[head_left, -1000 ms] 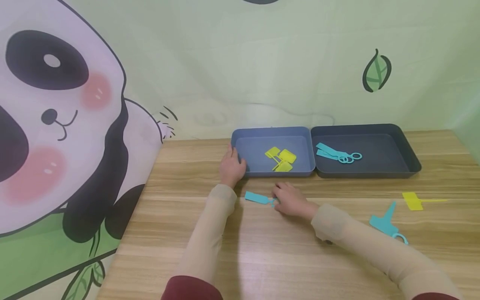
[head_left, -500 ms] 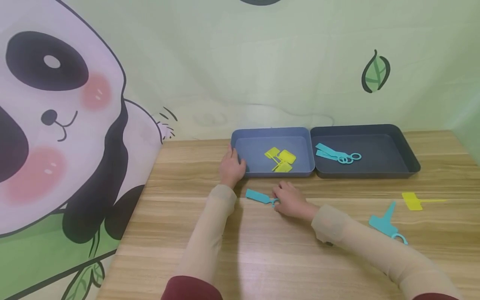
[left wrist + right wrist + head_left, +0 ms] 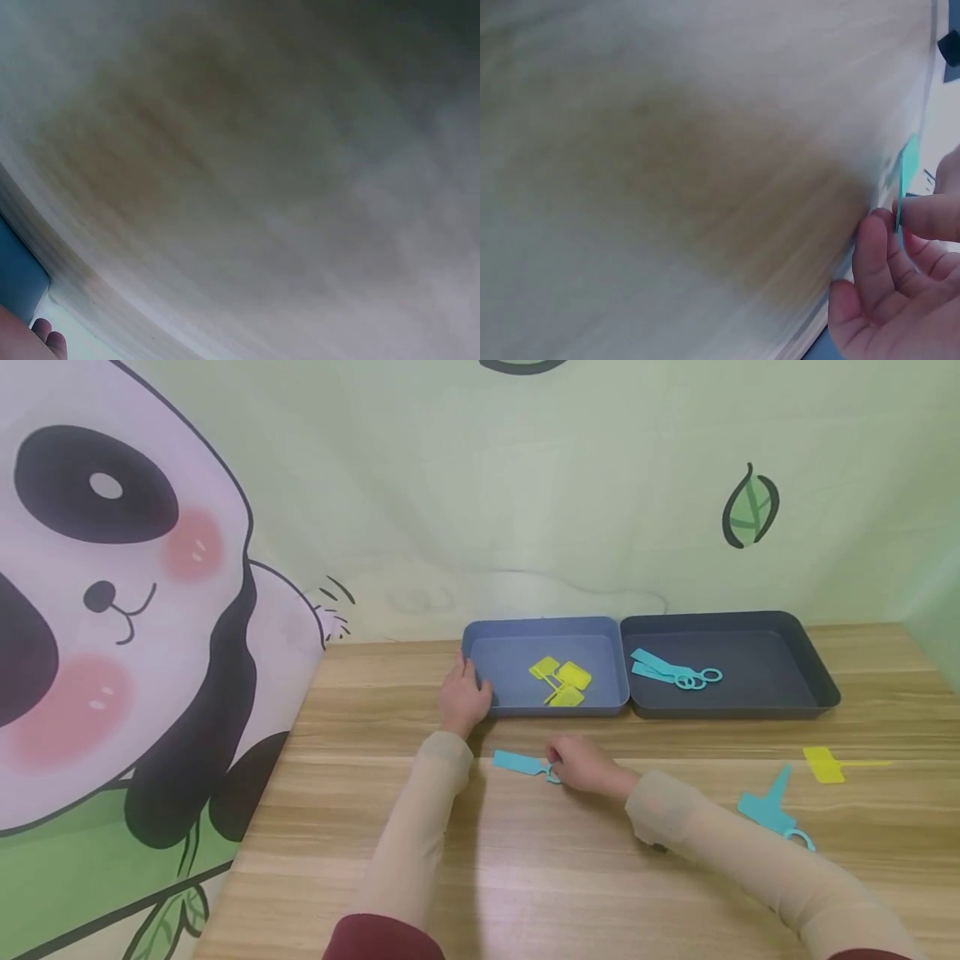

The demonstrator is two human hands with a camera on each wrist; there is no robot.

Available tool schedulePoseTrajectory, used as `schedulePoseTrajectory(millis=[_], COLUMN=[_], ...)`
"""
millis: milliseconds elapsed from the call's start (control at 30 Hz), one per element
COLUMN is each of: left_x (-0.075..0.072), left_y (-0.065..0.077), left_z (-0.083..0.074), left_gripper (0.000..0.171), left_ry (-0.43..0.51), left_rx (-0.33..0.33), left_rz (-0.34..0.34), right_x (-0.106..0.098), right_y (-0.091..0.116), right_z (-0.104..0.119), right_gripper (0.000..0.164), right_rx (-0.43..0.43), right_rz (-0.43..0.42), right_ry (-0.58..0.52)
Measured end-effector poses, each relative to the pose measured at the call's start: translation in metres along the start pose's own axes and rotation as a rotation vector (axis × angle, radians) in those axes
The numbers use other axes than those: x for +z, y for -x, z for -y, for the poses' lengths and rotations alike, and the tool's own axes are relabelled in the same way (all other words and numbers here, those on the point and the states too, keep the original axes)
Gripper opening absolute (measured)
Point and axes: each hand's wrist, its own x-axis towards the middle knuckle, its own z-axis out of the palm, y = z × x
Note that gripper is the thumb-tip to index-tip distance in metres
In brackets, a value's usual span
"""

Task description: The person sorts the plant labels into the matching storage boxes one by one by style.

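Observation:
In the head view my left hand [image 3: 463, 697] rests at the near left corner of the blue tray [image 3: 510, 710], fingers along its left side and thumb by the front wall. Its fingertips [image 3: 55, 343] barely show in the left wrist view. My right hand [image 3: 583, 764] pinches a turquoise plastic tag [image 3: 517, 762] near its ring end, just in front of the blue tray. The tag's flat end points left. In the right wrist view the tag [image 3: 909, 165] stands edge-on between thumb and fingers. Several yellow tags [image 3: 567, 695] lie in the blue tray.
A dark grey tray [image 3: 765, 668] adjoins the blue one on the right and bears several turquoise tags [image 3: 660, 668]. On the table's right lie another turquoise tag [image 3: 768, 810] and a yellow tag [image 3: 825, 765]. A panda-printed cloth hangs behind the table.
My right fingers have curled in more at the turquoise tag's ring end, and the tag has shifted slightly. My left hand keeps its place at the blue tray.

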Motion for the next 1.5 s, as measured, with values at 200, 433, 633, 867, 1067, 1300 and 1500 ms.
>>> schedulePoseTrajectory(millis=[200,433,633,867,1067,1300,1500], left_x=[0.001,0.0,0.001,0.001,0.001,0.002,0.003], left_y=[0.001,0.001,0.0,0.001,0.001,0.001,0.0], left_z=[0.001,0.001,0.001,0.0,0.001,0.001,0.001], left_gripper=[0.058,0.058,0.058,0.058,0.058,0.059,0.06], left_ry=[0.009,-0.007,-0.007,-0.005,-0.002,-0.017,-0.032], left_rx=[-0.006,0.003,0.002,0.001,0.002,0.004,0.002], left_rz=[0.003,0.001,0.005,-0.004,-0.011,-0.015,-0.01], right_x=[-0.007,-0.016,-0.021,-0.031,-0.041,-0.053,-0.064], right_y=[-0.005,-0.004,-0.001,0.001,0.001,0.003,0.004], right_z=[-0.007,-0.013,-0.016,-0.019,-0.023,-0.029,-0.034], right_gripper=[0.014,0.016,0.025,0.027,0.03,0.029,0.029], right_rx=[0.085,0.17,0.245,0.289,0.27,0.281,0.3], right_rz=[0.088,0.174,0.243,0.254,0.236,0.224,0.181], right_ry=[-0.324,-0.648,-0.755,-0.828,-0.842,-0.863,-0.862])
